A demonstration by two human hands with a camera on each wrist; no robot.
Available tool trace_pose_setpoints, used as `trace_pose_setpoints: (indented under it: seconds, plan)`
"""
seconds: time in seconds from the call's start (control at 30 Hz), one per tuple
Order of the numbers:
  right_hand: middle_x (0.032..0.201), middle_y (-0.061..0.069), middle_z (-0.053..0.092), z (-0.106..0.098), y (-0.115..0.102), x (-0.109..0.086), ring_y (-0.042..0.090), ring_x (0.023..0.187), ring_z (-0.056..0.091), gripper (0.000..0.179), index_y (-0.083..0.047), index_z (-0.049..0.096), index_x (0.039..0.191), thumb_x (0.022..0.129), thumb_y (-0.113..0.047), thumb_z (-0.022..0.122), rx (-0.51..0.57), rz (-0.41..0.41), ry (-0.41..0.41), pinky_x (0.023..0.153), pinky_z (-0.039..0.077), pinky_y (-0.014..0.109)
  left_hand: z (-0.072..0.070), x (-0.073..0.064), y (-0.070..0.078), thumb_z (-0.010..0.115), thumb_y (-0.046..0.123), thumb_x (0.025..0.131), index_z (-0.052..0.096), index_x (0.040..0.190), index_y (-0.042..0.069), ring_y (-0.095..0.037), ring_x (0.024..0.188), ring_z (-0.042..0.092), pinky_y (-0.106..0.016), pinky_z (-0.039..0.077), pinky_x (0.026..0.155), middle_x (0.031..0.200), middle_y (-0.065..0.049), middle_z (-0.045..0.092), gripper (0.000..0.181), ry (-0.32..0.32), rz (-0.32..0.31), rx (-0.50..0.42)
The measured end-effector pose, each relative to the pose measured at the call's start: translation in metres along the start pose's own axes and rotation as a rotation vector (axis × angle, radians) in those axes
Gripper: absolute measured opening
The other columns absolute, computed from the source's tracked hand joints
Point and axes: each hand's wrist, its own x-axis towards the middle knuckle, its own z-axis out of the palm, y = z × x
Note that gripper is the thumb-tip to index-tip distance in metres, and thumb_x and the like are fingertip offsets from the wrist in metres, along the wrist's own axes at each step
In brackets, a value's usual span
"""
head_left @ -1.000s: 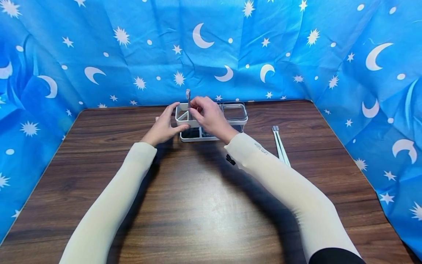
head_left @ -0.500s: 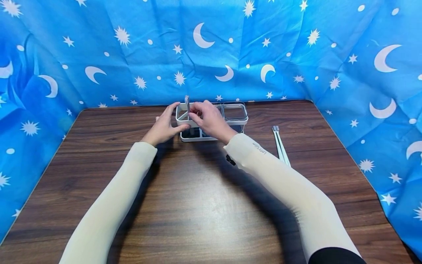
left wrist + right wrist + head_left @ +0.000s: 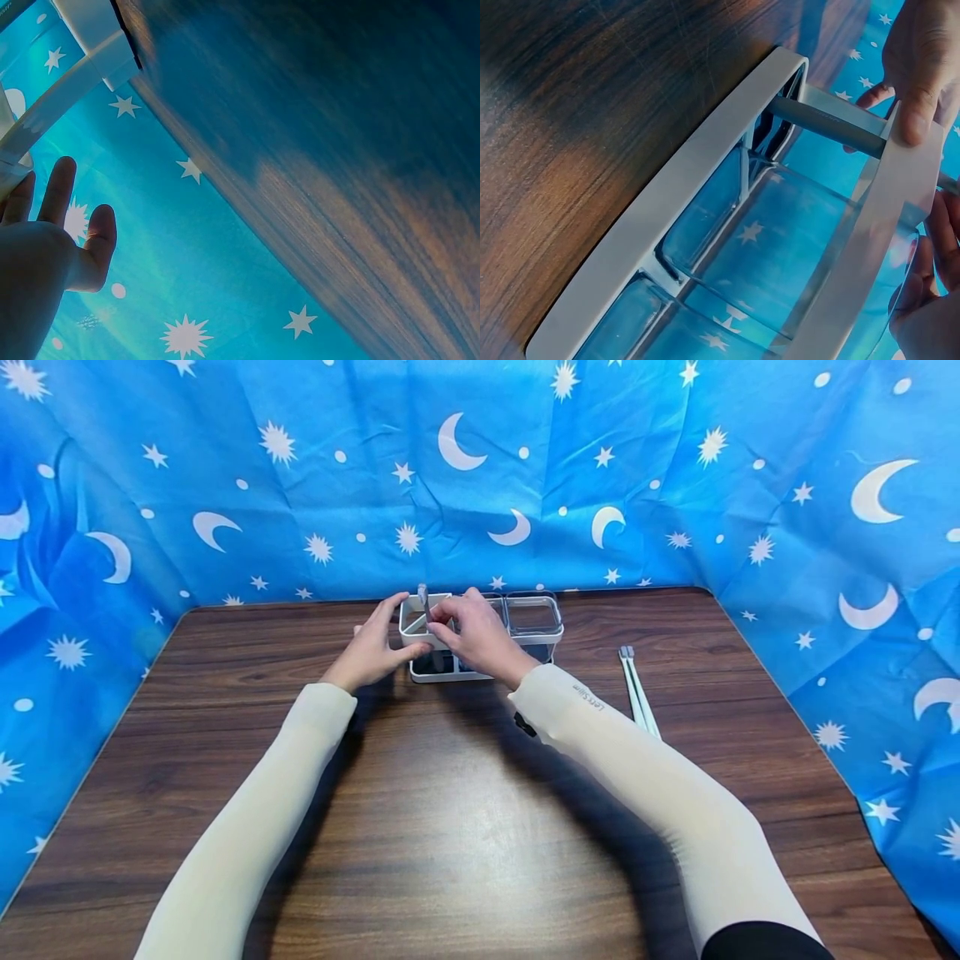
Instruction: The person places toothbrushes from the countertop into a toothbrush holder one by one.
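A white two-tier toothbrush holder [image 3: 536, 638] stands at the table's back edge, with clear cups in its middle and right. My left hand [image 3: 373, 647] grips its left end, thumb on the front rim and fingers behind. In the left wrist view, some fingers of that hand [image 3: 45, 247] stick out past the frame [image 3: 56, 97]. My right hand [image 3: 483, 639] pinches a grey toothbrush [image 3: 423, 598] just below its head, bristles up. In the right wrist view its handle [image 3: 829, 126] passes through the upper frame and reaches down into the lower one.
Two pale green toothbrushes [image 3: 634, 685] lie side by side on the brown wooden table [image 3: 465, 843], partly behind my right sleeve [image 3: 637, 777]. A blue curtain [image 3: 360, 468] with stars and moons hangs behind and along both sides.
The grey toothbrush has sunk lower into the holder's left section and leans slightly left. My right hand has come down with it; the left hand keeps its place.
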Motion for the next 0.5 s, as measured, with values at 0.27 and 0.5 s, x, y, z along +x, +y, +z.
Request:
trace_pose_setpoints:
  seconds: [0.27, 0.5]
  plan:
    - [0.096, -0.005, 0.062, -0.005, 0.003, -0.002, 0.014, 0.09, 0.042, 0.026, -0.015, 0.069, 0.108, 0.088, -0.032, 0.066, -0.003, -0.035, 0.031, 0.075, 0.038, 0.027, -0.001, 0.001, 0.0, 0.068, 0.056, 0.079, 0.02, 0.15, 0.018, -0.034, 0.131, 0.034, -0.068, 0.004, 0.102, 0.15, -0.011, 0.027, 0.093, -0.003, -0.003, 0.003]
    - [0.094, -0.005, 0.061, -0.016, 0.011, -0.007, 0.012, 0.093, 0.051, 0.022, -0.013, 0.068, 0.104, 0.09, -0.03, 0.065, 0.08, -0.051, 0.094, 0.092, 0.039, 0.024, -0.001, 0.001, 0.001, 0.068, 0.056, 0.079, 0.02, 0.15, 0.018, -0.033, 0.134, 0.03, -0.068, 0.002, 0.102, 0.151, -0.01, 0.026, 0.094, -0.006, -0.011, 0.002]
